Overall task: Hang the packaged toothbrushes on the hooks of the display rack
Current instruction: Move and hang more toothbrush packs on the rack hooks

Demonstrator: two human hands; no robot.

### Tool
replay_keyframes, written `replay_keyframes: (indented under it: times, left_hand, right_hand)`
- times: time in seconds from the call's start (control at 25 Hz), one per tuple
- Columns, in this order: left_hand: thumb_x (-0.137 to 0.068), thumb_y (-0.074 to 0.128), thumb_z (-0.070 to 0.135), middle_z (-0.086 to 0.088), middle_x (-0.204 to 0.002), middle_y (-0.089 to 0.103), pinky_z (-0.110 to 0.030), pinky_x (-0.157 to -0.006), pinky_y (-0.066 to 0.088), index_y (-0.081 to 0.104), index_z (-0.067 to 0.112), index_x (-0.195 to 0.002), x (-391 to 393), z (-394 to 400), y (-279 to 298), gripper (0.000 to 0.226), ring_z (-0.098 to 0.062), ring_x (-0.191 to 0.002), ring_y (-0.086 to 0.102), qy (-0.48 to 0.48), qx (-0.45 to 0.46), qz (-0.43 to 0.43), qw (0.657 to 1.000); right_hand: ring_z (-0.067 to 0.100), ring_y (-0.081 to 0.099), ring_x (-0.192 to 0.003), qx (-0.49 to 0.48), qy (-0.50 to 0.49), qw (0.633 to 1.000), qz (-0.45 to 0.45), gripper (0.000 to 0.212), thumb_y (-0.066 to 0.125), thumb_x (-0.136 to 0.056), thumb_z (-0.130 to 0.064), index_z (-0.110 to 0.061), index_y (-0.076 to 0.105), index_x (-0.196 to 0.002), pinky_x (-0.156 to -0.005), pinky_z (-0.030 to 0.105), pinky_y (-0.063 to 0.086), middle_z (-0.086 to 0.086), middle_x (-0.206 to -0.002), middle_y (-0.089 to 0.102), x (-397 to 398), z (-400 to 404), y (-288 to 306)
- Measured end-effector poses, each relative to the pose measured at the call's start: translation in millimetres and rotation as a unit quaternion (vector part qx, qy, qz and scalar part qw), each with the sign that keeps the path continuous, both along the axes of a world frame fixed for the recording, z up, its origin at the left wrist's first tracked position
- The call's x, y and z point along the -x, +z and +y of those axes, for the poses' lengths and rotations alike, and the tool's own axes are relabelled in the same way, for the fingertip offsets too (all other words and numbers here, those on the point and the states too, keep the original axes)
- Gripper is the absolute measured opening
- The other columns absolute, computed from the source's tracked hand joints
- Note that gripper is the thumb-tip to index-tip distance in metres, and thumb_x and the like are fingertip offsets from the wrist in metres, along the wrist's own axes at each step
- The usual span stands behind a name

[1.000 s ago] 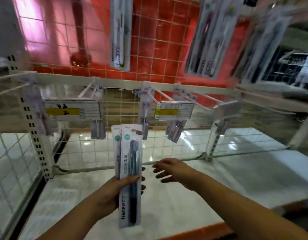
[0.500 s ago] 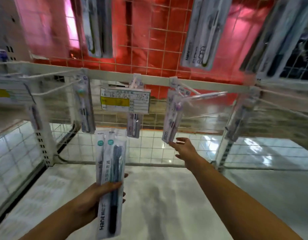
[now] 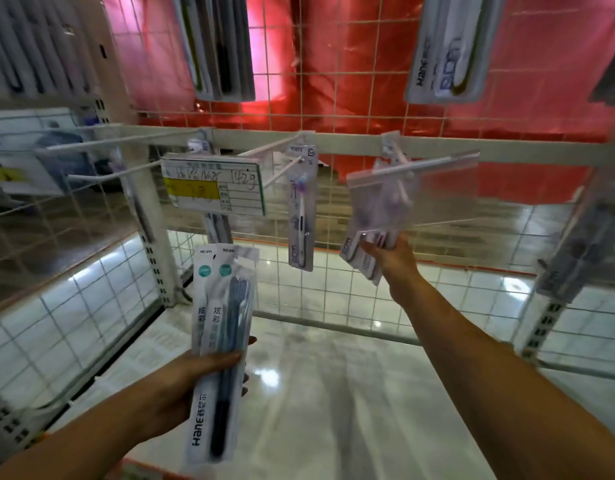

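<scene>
My left hand (image 3: 192, 379) grips a small stack of packaged toothbrushes (image 3: 223, 341) upright, low and left of centre, below the hooks. My right hand (image 3: 391, 259) is raised to the lower ends of the toothbrush packs (image 3: 363, 252) that hang on the right hook (image 3: 399, 159), its fingers closed on them behind a clear label holder (image 3: 417, 195). A single white toothbrush pack (image 3: 301, 216) hangs on the middle hook (image 3: 282, 168). Two bare hooks (image 3: 115, 142) stick out at the left of the white rack bar (image 3: 340, 143).
A handwritten price tag (image 3: 214, 187) hangs left of centre. More toothbrush packs (image 3: 223, 46) hang on the upper row before the red wire-grid back panel (image 3: 333, 81). The white shelf base (image 3: 333, 393) lies below, and a perforated upright (image 3: 157, 244) stands at the left.
My right hand rose from over the shelf to the packs on the right hook and closed on their lower ends. My left hand kept holding its stack. The view shifted right and closer.
</scene>
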State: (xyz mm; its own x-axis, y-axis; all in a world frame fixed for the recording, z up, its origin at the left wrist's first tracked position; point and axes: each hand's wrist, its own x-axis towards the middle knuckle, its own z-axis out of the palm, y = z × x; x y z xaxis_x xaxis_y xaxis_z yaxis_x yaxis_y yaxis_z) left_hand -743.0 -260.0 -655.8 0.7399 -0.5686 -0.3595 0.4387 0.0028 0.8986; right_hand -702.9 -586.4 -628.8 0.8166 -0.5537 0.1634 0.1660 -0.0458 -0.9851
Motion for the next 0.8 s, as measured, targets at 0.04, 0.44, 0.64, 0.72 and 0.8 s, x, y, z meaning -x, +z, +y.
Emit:
replay_keyframes:
  times: [0.04, 0.44, 0.64, 0.72, 0.8]
  left_hand:
    - [-0.011, 0.096, 0.026, -0.015, -0.076, 0.068, -0.039, -0.071, 0.058, 0.078, 0.015, -0.087, 2, -2, 3, 0.079, -0.025, -0.062, 0.068, 0.005, -0.003, -0.001, 1.0]
    - [-0.047, 0.09, 0.016, -0.012, -0.078, 0.07, -0.033, -0.068, 0.059, 0.075, 0.011, -0.092, -2, -8, 14, 0.048, -0.022, -0.067, 0.067, -0.009, -0.011, 0.012, 1.0]
    - [-0.067, 0.064, 0.009, -0.014, -0.091, 0.073, -0.032, -0.072, 0.058, 0.065, 0.009, -0.102, -3, -7, 11, 0.034, -0.022, -0.076, 0.07, -0.017, 0.027, 0.018, 0.999]
    - [-0.067, 0.063, 0.009, -0.014, -0.09, 0.073, -0.032, -0.072, 0.058, 0.065, 0.009, -0.101, -5, -1, 12, 0.035, -0.022, -0.075, 0.07, -0.034, 0.038, 0.012, 0.999]
    - [-0.067, 0.063, 0.01, -0.013, -0.088, 0.073, -0.032, -0.07, 0.058, 0.065, 0.008, -0.101, -9, 4, 12, 0.034, -0.021, -0.073, 0.07, -0.047, 0.05, 0.009, 0.998]
  right_hand:
    - [0.02, 0.063, -0.087, -0.005, 0.007, 1.0, -0.012, 0.032, 0.068, -0.083, -0.008, -0.005, 0.057, -0.113, -0.072, 0.03, 0.048, 0.01, -0.103, 0.064, 0, 2, 1]
    - [0.027, 0.06, -0.077, -0.006, 0.037, 0.999, 0.002, 0.025, 0.067, -0.082, -0.007, 0.0, 0.061, -0.106, -0.063, 0.03, 0.052, 0.011, -0.088, 0.064, 16, -5, -4]
    - [0.034, 0.06, -0.082, 0.003, 0.039, 0.999, 0.024, 0.033, 0.067, -0.081, -0.012, 0.002, 0.06, -0.11, -0.068, 0.04, 0.051, 0.017, -0.091, 0.063, 31, -3, 1]
    - [0.035, 0.058, -0.082, -0.013, 0.039, 0.999, 0.027, 0.023, 0.064, -0.082, -0.008, -0.001, 0.061, -0.104, -0.067, 0.039, 0.049, 0.018, -0.089, 0.062, 38, 5, 5]
    - [0.033, 0.059, -0.078, -0.035, 0.037, 0.998, 0.022, 0.011, 0.064, -0.081, -0.007, -0.009, 0.062, -0.091, -0.068, 0.038, 0.048, 0.014, -0.085, 0.062, 43, 14, 9]
